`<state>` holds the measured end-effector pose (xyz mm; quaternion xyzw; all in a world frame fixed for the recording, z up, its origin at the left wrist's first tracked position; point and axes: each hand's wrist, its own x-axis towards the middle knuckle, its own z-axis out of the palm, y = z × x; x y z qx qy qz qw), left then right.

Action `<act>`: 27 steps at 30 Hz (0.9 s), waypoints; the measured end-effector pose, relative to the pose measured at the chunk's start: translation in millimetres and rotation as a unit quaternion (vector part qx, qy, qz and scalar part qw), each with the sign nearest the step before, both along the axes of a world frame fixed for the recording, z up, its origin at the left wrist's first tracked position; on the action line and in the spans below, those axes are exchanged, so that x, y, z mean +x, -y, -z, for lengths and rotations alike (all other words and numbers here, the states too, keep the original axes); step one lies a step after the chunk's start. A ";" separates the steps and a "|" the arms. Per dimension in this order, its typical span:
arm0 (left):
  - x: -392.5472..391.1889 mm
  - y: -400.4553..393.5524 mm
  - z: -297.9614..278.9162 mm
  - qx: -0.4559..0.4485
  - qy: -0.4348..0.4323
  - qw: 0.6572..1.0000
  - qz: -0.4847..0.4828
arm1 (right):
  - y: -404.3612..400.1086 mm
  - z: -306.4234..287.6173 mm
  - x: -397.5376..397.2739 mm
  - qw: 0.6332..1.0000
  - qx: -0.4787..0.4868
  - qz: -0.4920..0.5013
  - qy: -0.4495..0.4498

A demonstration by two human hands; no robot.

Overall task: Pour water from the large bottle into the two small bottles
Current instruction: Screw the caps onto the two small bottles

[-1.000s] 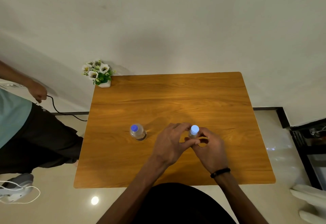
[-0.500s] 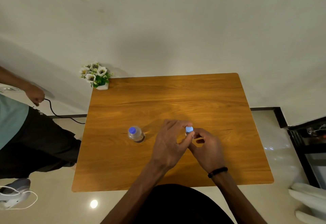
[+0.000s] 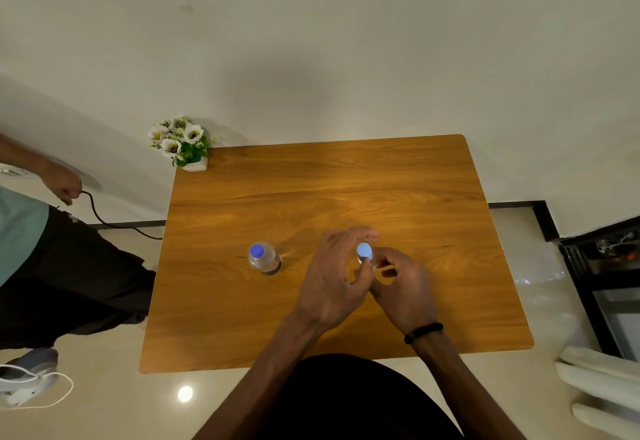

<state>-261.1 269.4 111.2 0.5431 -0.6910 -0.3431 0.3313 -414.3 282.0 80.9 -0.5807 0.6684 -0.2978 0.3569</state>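
Left hand (image 3: 329,277) is pinching the pale cap (image 3: 364,250); right hand (image 3: 401,284) is gripping its small bottle (image 3: 367,261) on the table (image 3: 346,183). Uncapping seems underway; lifting the cap off comes next.

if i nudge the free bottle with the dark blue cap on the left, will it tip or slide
Probably tips fairly easily. The left bottle stands upright and untouched on the smooth wooden table, and it looks taller than its base is wide. It seems clear thin plastic with little visible inside, so likely light; a low push might slide it, a push near its cap would likely topple it, after which it could roll.
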 end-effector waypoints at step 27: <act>11.7 -4.6 -0.6 0.068 -0.051 0.995 -0.050 | -4.6 5.7 13.8 1.000 -0.011 -0.003 0.027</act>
